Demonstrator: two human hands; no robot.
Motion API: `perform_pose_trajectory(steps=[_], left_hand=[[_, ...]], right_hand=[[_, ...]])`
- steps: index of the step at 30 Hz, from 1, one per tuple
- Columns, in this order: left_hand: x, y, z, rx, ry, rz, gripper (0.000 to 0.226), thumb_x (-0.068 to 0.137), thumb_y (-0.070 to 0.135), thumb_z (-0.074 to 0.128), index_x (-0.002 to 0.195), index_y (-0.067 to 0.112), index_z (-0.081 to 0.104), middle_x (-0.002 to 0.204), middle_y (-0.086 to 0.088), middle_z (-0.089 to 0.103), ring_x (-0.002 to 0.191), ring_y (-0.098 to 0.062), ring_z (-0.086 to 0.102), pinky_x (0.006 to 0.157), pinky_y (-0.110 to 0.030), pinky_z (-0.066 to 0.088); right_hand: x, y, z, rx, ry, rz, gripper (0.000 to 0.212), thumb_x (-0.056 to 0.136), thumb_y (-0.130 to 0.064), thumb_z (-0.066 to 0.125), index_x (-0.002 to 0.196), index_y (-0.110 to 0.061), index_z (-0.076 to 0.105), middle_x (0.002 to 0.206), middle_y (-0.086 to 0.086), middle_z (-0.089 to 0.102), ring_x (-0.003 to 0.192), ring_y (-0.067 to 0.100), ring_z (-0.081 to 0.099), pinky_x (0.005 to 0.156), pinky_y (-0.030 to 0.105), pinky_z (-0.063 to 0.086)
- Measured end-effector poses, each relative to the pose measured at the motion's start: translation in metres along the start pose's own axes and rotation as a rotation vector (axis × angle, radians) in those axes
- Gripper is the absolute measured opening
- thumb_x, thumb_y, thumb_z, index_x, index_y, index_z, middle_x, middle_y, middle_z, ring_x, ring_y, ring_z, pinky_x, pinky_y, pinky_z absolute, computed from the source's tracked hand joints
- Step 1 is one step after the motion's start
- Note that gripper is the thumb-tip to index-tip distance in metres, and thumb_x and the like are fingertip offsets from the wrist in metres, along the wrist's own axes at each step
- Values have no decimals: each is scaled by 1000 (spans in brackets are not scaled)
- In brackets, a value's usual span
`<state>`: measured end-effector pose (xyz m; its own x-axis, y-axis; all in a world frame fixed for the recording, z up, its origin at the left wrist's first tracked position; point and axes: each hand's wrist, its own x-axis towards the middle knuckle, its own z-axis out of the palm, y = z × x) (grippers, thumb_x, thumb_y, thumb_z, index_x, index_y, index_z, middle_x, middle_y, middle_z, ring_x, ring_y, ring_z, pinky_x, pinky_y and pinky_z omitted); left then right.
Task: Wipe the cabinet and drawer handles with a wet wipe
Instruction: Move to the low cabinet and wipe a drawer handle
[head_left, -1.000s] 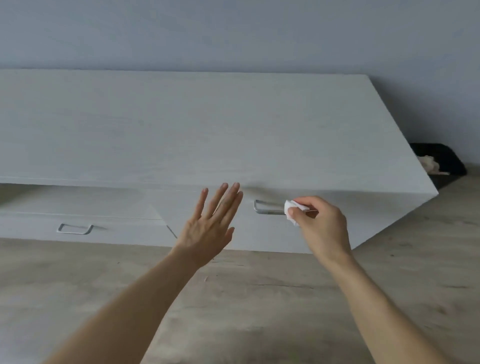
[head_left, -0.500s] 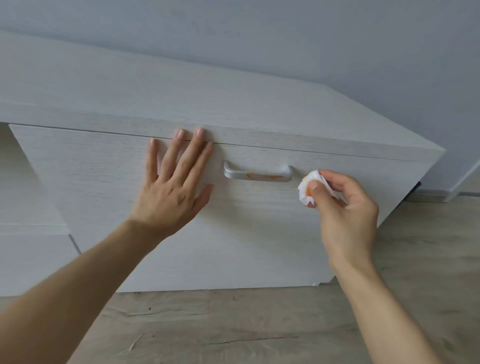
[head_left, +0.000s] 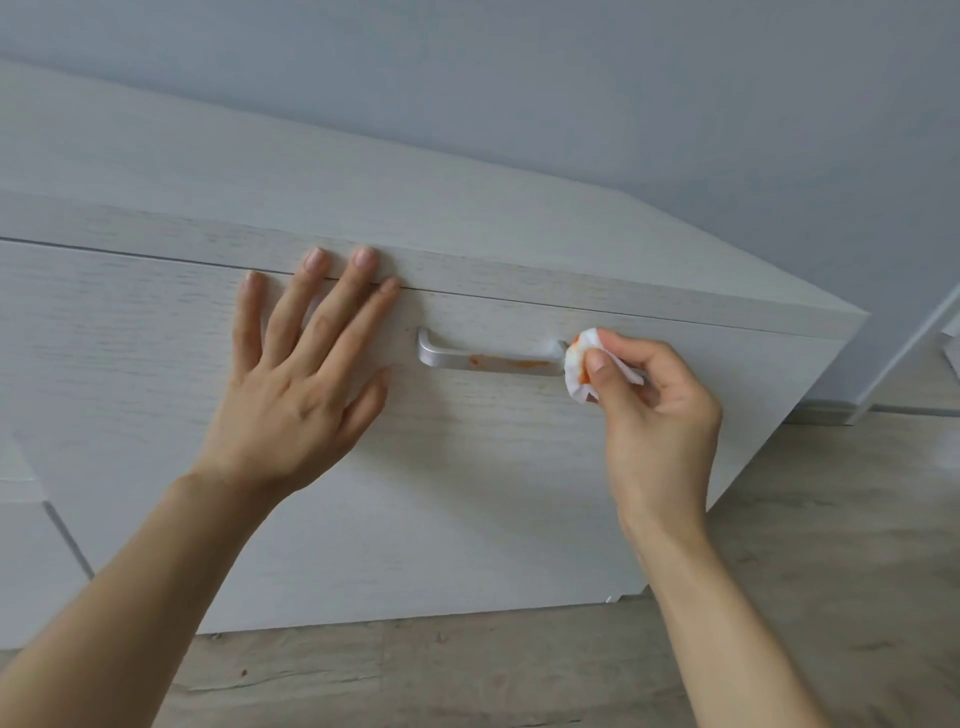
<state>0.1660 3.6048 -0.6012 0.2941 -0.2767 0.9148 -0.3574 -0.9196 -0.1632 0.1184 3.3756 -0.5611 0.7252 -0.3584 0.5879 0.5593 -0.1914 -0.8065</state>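
My left hand (head_left: 291, 395) lies flat and spread on the drawer front (head_left: 467, 467), holding nothing. My right hand (head_left: 649, 415) pinches a bunched wipe (head_left: 579, 366) — orange-stained — against the right end of the handle (head_left: 488, 358), which carries an orange smear.

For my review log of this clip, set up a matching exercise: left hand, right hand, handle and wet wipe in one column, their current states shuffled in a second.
Things:
1. left hand
2. right hand
3. handle
4. wet wipe

States:
A. metal bar with an orange smear along it
B. pinching a crumpled wipe
C. spread flat on the drawer front
D. white, stained orange, at the bar's right end

Pairs: 1-C, 2-B, 3-A, 4-D
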Motion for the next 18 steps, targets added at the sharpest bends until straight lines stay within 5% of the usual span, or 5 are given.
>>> perform_pose_trajectory(steps=[7,12,18], left_hand=[[1,2,9,20,34,-7,62,98,43,35,151,14,19,157,-6,16,147,-20,-1,116,-45,-7],[-1,4,15,52,43,-4,65,97,45,35,152,14,16,158,-5,11,147,-22,-1,116,-47,-8],[0,3,16,65,35,-7,67,97,47,34,152,14,14,158,-5,9,146,-22,-3,115,-47,-9]], right_hand=[[-11,7,13,-31,102,16,16,82,-17,69,98,-21,69,94,-1,72,81,9,68,78,25,53],[-13,10,17,7,173,-17,19,85,-8,66,97,-24,67,94,1,72,74,2,67,70,10,48],[-26,18,20,2,214,-72,21,88,-4,62,99,-20,68,88,2,69,76,0,63,74,8,46]])
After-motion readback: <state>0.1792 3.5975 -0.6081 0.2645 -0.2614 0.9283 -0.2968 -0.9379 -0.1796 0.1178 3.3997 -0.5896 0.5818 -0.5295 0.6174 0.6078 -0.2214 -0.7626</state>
